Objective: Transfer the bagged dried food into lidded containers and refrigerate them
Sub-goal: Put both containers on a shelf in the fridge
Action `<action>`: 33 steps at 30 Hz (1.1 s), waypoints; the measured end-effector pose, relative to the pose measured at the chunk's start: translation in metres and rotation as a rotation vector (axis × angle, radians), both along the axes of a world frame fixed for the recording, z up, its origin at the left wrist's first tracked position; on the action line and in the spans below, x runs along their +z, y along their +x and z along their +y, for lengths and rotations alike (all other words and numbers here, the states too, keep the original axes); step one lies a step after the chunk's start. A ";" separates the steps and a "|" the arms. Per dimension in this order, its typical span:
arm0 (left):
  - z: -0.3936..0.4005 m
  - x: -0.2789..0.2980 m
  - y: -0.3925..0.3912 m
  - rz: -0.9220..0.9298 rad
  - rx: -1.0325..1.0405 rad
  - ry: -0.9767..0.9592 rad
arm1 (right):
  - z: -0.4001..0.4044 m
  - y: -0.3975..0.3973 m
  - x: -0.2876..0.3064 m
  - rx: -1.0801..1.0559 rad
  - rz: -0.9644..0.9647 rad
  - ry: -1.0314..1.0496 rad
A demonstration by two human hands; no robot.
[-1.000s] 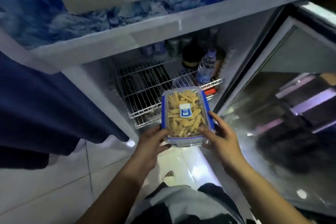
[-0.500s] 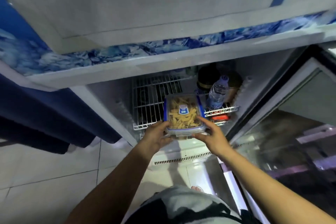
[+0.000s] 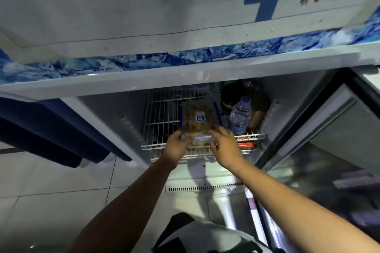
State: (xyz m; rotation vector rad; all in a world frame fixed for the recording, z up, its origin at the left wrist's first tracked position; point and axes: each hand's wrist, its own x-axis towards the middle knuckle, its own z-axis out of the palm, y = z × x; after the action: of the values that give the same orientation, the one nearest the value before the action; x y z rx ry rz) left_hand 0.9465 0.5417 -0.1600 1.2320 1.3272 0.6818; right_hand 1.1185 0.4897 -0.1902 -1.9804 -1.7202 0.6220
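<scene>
A clear lidded container (image 3: 200, 120) with blue clips, full of yellowish dried food, lies on the white wire shelf (image 3: 156, 117) inside the open fridge. Only its near end sticks out past the shelf's front edge. My left hand (image 3: 177, 146) grips the container's near left corner. At its near right corner my right hand (image 3: 224, 146) has its fingers curled over the end. The container is blurred and dim in the fridge's shade.
A water bottle (image 3: 239, 116) and dark jars (image 3: 231, 96) stand right of the container on the same shelf. A red item (image 3: 246, 145) lies on the shelf below. The glass fridge door (image 3: 329, 150) stands open to the right. Dark blue fabric (image 3: 51, 129) hangs at left.
Both hands have pushed the container further onto the wire shelf, deeper into the fridge. My view has tilted upward and moved closer.
</scene>
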 end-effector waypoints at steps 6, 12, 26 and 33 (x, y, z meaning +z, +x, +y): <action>0.021 -0.003 0.014 0.058 -0.108 0.070 | 0.011 0.006 0.006 0.162 -0.327 -0.148; 0.032 -0.017 0.018 0.383 -0.195 0.207 | 0.017 0.016 0.006 0.215 -0.335 -0.244; -0.006 -0.055 0.002 0.818 -0.510 0.411 | 0.004 0.010 -0.004 0.174 -0.262 -0.292; -0.035 -0.045 -0.022 0.860 -0.469 0.472 | -0.037 0.001 0.000 0.197 -0.168 -0.288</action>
State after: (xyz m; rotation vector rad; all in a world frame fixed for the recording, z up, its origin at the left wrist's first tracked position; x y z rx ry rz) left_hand 0.9241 0.5063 -0.2050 2.2926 1.4902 0.0952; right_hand 1.1199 0.4530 -0.1899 -2.1216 -2.0437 0.8318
